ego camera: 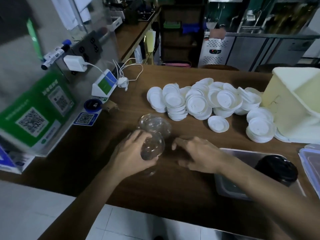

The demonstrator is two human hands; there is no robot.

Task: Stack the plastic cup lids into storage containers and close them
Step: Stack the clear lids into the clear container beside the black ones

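My left hand [131,153] grips a stack of clear dome lids [152,148] at the near middle of the wooden counter [97,167]. More clear lids [154,126] lie just beyond it. My right hand [195,155] hovers beside the stack with its fingers spread and relaxed, holding nothing. A large heap of white cup lids [207,101] covers the counter's far middle and right. A steel container [230,186] at the near right holds a stack of black lids [277,168]. A clear container lid [310,163] lies at the right edge.
A pale yellow box [294,104] stands at the far right behind the white lids. QR code stands [34,110], a small payment device [103,84], a charger and white cables [128,73] line the left side. The near counter edge drops to a tiled floor.
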